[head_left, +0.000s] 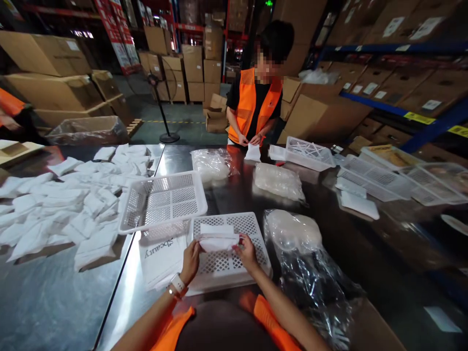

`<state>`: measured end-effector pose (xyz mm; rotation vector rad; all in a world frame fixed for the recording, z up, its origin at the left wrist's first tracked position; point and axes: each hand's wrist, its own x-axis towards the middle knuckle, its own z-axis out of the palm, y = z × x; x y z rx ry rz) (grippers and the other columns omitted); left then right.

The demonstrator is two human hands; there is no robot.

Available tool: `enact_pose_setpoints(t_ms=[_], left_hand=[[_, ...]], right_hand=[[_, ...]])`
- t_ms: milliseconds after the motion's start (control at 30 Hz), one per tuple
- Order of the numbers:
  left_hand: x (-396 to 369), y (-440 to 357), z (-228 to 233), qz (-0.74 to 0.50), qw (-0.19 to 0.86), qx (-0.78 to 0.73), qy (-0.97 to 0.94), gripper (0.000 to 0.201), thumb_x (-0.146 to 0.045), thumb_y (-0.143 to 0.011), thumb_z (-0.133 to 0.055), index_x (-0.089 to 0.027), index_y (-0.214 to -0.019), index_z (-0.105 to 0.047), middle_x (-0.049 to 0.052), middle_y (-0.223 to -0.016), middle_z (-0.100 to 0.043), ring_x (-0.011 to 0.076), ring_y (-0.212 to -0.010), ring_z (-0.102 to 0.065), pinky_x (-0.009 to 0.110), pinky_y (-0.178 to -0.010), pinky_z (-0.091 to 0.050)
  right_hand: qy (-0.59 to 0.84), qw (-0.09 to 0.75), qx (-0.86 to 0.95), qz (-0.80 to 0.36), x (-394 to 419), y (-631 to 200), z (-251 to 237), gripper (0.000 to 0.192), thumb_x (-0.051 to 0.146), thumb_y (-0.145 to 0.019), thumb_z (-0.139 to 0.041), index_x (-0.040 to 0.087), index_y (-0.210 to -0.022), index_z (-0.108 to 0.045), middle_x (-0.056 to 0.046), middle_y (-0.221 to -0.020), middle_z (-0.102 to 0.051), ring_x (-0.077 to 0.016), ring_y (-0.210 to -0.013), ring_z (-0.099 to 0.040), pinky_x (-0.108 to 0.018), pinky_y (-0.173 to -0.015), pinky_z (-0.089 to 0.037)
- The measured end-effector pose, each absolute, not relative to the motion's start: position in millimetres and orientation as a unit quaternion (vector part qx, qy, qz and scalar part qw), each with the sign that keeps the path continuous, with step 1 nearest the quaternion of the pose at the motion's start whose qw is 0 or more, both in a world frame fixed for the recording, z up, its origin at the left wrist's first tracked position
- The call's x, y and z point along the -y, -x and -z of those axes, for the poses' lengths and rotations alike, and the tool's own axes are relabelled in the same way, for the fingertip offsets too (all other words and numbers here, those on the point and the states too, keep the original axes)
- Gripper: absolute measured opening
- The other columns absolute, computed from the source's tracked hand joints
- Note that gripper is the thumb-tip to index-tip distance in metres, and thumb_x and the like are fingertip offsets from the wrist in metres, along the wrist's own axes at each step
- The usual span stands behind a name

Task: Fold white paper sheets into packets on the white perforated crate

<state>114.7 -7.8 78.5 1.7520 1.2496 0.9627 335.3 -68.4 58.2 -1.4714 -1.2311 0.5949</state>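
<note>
White, soft and light, the packet point(218, 242) is pinched at its ends by left hand point(190, 261) and right hand point(247, 252), fingers closed, above the basket point(256, 234).

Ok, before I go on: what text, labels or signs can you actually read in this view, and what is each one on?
"Sbeauty" on the flat white bag lying under the near basket, beside the left hand.
Red banners at the back: printed, too blurred to read.
White labels on the shelved boxes: too small to read.
Yellow tags on the blue shelf beam: unreadable.
The white packet in both hands shows no text.
</note>
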Motion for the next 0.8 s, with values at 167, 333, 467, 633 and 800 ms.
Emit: enact_pose_setpoints(t_ms=[167,333,467,633,800], left_hand=[[10,-122,-79,-0.4,0.367,-0.526,-0.654,0.053,-0.062,-0.091,-0.028,-0.023,-0.065,-0.053,0.002,-0.059,-0.059,0.0173,-0.057,-0.056,0.03,-0.058,-0.046],[12,-126,-75,-0.392,0.339,-0.556,-0.65,0.047,-0.058,-0.092,-0.026,-0.025,-0.061,-0.042,-0.001,-0.052,-0.048,0.0152,-0.05,-0.047,0.029,-0.053,-0.038],[10,-130,-71,-0.381,0.316,-0.574,-0.653,0.042,-0.051,-0.094,-0.026,-0.025,-0.065,-0.042,-0.001,-0.055,-0.049,0.0151,-0.052,-0.047,0.029,-0.055,-0.036],[11,-128,-67,-0.345,0.283,-0.597,-0.667,0.034,-0.039,-0.094,-0.032,-0.024,-0.067,-0.046,0.0,-0.057,-0.052,0.0164,-0.052,-0.05,0.029,-0.055,-0.032],[7,-123,-66,-0.297,0.256,-0.608,-0.69,0.031,-0.031,-0.093,-0.041,-0.022,-0.067,-0.053,-0.001,-0.055,-0.053,0.0151,-0.05,-0.051,0.026,-0.052,-0.028]], right_hand=[[0.653,0.536,0.492,-0.208,73,-329,-70,0.046,0.063,-0.077,-0.059,0.019,-0.065,-0.061,-0.004,-0.067,-0.065,-0.0191,-0.067,-0.062,-0.03,-0.065,-0.051],[0.724,0.526,0.42,-0.15,71,-310,-68,0.051,0.06,-0.091,-0.034,0.022,-0.061,-0.049,0.001,-0.051,-0.049,-0.0134,-0.049,-0.044,-0.025,-0.049,-0.036],[0.764,0.499,0.396,-0.104,65,-305,-61,0.054,0.062,-0.091,-0.029,0.022,-0.062,-0.05,-0.001,-0.052,-0.054,-0.0146,-0.049,-0.044,-0.027,-0.051,-0.033],[0.781,0.457,0.419,-0.077,62,-309,-52,0.055,0.061,-0.092,-0.03,0.02,-0.071,-0.06,-0.007,-0.062,-0.064,-0.0183,-0.055,-0.053,-0.028,-0.055,-0.036],[0.795,0.388,0.465,-0.018,61,-315,-44,0.057,0.053,-0.096,-0.026,0.017,-0.074,-0.065,-0.008,-0.06,-0.065,-0.0197,-0.054,-0.056,-0.029,-0.053,-0.038]])
